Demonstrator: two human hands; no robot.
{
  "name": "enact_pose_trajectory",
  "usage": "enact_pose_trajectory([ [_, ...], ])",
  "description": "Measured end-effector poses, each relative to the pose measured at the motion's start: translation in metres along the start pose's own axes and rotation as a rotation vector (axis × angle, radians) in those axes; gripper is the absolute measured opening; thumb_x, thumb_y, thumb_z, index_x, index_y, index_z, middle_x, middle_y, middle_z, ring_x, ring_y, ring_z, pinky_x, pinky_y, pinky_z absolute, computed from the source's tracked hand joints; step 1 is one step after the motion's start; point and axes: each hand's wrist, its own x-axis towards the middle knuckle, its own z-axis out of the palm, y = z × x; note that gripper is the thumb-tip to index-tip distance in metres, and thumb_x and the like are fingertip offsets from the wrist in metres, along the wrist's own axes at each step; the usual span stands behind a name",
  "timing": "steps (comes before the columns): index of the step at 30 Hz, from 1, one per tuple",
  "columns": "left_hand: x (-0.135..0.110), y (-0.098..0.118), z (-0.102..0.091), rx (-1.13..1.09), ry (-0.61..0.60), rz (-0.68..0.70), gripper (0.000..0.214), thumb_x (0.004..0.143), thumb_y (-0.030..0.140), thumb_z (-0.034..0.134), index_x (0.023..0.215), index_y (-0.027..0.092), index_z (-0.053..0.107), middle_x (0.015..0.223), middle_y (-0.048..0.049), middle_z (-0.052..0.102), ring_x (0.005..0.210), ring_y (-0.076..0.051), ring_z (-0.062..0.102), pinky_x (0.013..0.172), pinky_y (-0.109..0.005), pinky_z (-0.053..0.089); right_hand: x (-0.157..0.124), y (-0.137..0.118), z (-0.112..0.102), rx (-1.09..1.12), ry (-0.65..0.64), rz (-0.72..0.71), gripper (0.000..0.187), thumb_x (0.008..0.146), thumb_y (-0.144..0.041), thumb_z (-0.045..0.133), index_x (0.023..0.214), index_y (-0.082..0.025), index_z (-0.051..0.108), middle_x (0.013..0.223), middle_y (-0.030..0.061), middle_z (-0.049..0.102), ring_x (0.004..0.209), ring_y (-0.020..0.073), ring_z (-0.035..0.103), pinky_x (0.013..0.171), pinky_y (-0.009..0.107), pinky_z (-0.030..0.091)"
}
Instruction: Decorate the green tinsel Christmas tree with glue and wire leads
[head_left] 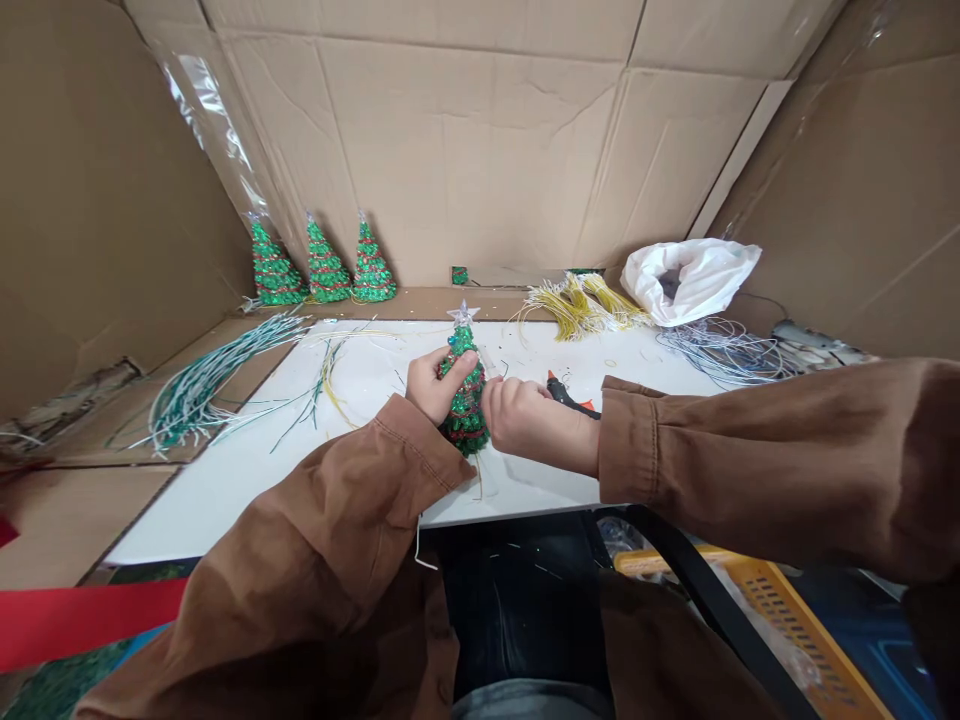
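Note:
A small green beaded Christmas tree (466, 405) with red bands and a clear star on top stands upright above the white board, near its front edge. My left hand (435, 385) is wrapped round the tree's left side, thumb across its front. At the tree's lower right side is my right hand (517, 410), its fingers curled closed against the beads; whatever they pinch is hidden. Just beyond my right wrist lies a black glue gun (566, 393) with an orange tip, partly covered by my sleeve.
Three finished-looking beaded trees (330, 260) stand at the back left. Green and white wires (217, 375) lie at left, yellow wires (577, 305) and a white plastic bag (694, 275) at back right. Cardboard walls (465, 150) enclose the white board (225, 500). A yellow basket (780, 610) sits below right.

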Motion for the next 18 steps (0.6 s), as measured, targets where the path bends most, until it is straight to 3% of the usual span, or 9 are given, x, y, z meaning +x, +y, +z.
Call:
enact_pose_trajectory([
  [3, 0.001, 0.0, 0.0, -0.026, 0.013, -0.011, 0.046, 0.074, 0.059, 0.051, 0.06, 0.016, 0.054, 0.055, 0.0009, 0.049, 0.056, -0.012, 0.044, 0.055, -0.025, 0.037, 0.0, -0.003, 0.002, 0.049, 0.016, 0.043, 0.044, 0.083, 0.006, 0.016, 0.095, 0.003, 0.058, 0.066, 0.0138, 0.058, 0.05, 0.0151, 0.046, 0.04, 0.025, 0.019],
  [10, 0.001, -0.006, 0.001, -0.087, 0.001, -0.033, 0.048, 0.074, 0.061, 0.051, 0.063, 0.015, 0.057, 0.058, -0.0012, 0.054, 0.058, -0.014, 0.049, 0.058, -0.026, 0.041, 0.006, 0.009, 0.012, 0.11, -0.041, -0.024, 0.042, 0.084, 0.005, 0.016, 0.092, 0.0, 0.057, 0.065, 0.0122, 0.058, 0.052, 0.0152, 0.052, 0.043, 0.024, 0.022],
  [18, -0.002, 0.004, 0.003, 0.115, 0.061, 0.024, 0.045, 0.078, 0.057, 0.047, 0.061, 0.016, 0.054, 0.054, 0.002, 0.049, 0.055, -0.012, 0.043, 0.054, -0.024, 0.033, 0.013, 0.021, 0.007, 0.167, -0.162, -0.105, 0.034, 0.082, 0.004, 0.024, 0.087, -0.004, 0.056, 0.073, 0.0171, 0.063, 0.064, 0.0198, 0.06, 0.047, 0.026, 0.03],
])
